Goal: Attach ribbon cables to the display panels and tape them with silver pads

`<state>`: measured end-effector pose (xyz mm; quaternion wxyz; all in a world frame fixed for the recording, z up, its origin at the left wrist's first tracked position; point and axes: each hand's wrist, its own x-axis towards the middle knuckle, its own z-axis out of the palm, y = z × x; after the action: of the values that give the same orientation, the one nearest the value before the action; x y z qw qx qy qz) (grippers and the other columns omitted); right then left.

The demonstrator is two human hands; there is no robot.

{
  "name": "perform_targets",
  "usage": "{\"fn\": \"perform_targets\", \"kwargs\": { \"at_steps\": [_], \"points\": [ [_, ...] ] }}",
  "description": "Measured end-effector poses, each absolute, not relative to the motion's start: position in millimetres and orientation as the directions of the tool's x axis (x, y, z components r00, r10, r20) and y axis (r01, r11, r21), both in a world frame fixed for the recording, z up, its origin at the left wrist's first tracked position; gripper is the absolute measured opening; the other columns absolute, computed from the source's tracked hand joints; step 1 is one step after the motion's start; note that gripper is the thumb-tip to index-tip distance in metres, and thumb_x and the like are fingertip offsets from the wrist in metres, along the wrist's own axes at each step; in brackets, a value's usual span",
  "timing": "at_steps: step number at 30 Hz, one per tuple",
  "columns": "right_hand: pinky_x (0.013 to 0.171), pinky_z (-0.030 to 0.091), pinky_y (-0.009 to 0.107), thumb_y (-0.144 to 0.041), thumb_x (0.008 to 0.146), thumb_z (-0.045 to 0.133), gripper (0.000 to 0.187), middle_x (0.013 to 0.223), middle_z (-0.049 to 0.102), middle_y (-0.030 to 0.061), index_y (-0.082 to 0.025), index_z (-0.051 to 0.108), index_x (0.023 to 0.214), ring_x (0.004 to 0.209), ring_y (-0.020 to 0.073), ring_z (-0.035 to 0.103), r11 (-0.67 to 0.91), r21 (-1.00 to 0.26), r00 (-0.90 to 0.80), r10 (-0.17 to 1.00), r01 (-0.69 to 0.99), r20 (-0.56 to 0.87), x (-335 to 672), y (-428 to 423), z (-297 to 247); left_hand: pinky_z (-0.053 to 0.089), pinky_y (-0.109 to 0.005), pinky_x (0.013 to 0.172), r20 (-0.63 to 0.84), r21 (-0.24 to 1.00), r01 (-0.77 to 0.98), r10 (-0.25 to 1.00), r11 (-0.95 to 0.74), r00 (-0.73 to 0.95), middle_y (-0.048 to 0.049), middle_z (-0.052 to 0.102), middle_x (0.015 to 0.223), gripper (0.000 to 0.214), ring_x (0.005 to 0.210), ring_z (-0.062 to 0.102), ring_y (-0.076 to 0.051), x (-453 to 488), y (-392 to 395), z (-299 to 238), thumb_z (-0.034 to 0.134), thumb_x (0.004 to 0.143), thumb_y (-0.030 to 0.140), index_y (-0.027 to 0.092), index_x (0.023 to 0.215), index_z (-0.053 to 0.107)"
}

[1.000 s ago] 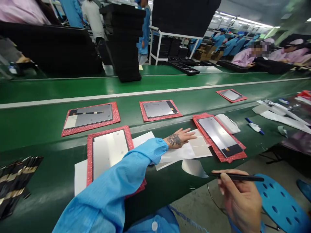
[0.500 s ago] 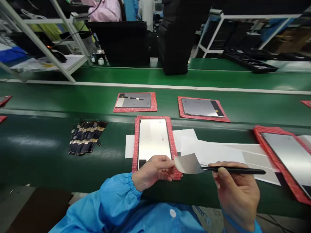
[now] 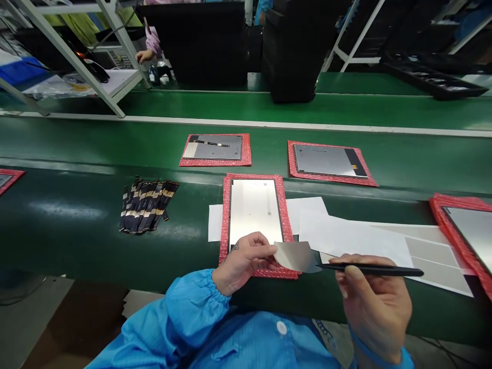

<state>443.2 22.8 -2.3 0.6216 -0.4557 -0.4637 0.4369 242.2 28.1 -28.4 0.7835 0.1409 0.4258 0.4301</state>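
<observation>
The left hand [image 3: 243,259] is pinching the left edge of a grey film [image 3: 298,257] between thumb and fingers, just above the near end of a panel [image 3: 253,210]. The right hand [image 3: 372,302] is curling around a thin black tool [image 3: 371,269], pinching it between thumb and fingers, with its tip reaching the film's right corner. The film is hanging in the air between both hands, over the near edge of the panel's red foam sheet [image 3: 286,225] and tilted slightly, and the hands are apart from each other. A blue sleeve [image 3: 165,323] is covering the left arm, its cuff gathered at the wrist.

White paper sheets [image 3: 307,215] are lying under and right of the foam sheet on the dark green conveyor belt [image 3: 69,215]. A bundle of black flex cables [image 3: 148,206] is resting on the belt to the left. Two more panels on red foam are sitting farther off, [image 3: 215,148] and [image 3: 328,160], and another is lying at right [image 3: 467,236]. Past the belt, tall black tray stacks [image 3: 294,51] are standing, and a co-worker's hand [image 3: 144,55] is reaching near a white shelf rack [image 3: 123,66].
</observation>
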Motion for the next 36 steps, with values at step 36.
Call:
{"fn": "perform_targets", "kwargs": {
  "at_steps": [36],
  "points": [
    [0.049, 0.058, 0.031, -0.049, 0.080, 0.081, 0.031, 0.068, 0.072, 0.0014, -0.022, 0.068, 0.085, 0.054, 0.0189, 0.067, -0.151, -0.988, 0.343, 0.931, 0.044, -0.127, 421, -6, -84, 0.054, -0.025, 0.065, -0.067, 0.896, 0.396, 0.943, 0.200, -0.325, 0.0010, 0.073, 0.078, 0.016, 0.066, 0.066, -0.014, 224, -13, -73, 0.074, 0.080, 0.029, 0.024, 0.093, 0.066]
  ]
}}
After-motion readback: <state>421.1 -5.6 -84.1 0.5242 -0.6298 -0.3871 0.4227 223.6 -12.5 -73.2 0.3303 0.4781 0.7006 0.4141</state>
